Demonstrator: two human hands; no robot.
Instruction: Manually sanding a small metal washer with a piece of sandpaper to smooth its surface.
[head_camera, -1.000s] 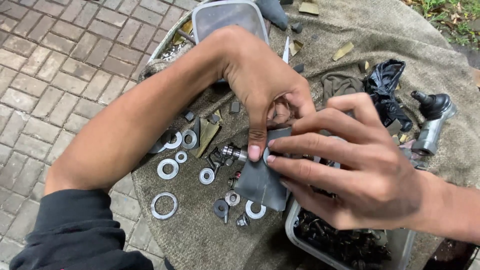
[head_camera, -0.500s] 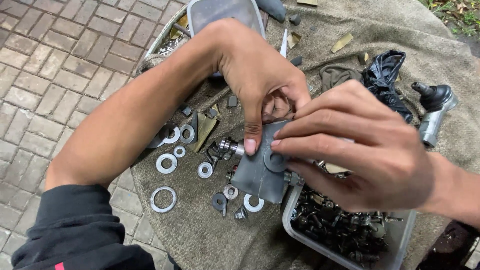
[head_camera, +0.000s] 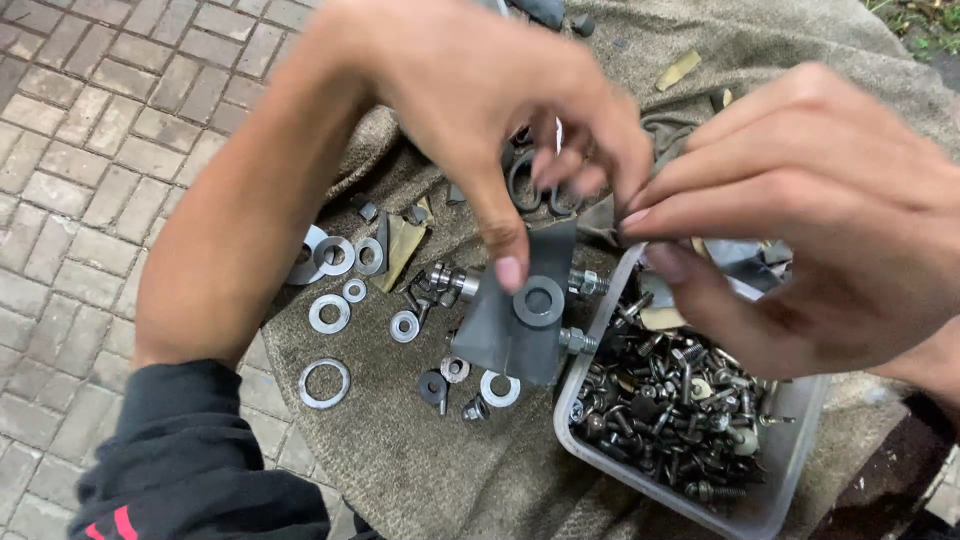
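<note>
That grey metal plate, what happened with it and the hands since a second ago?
The right hand has lifted its fingers off the metal plate and drawn back toward the tub of screws. The left hand still presses its thumb by the plate's washer. The loose washers on the cloth stayed put.

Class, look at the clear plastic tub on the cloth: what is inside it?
The clear plastic tub holds a heap of dark screws and bolts. The right hand covers its far end, so what lies there cannot be seen.
</note>
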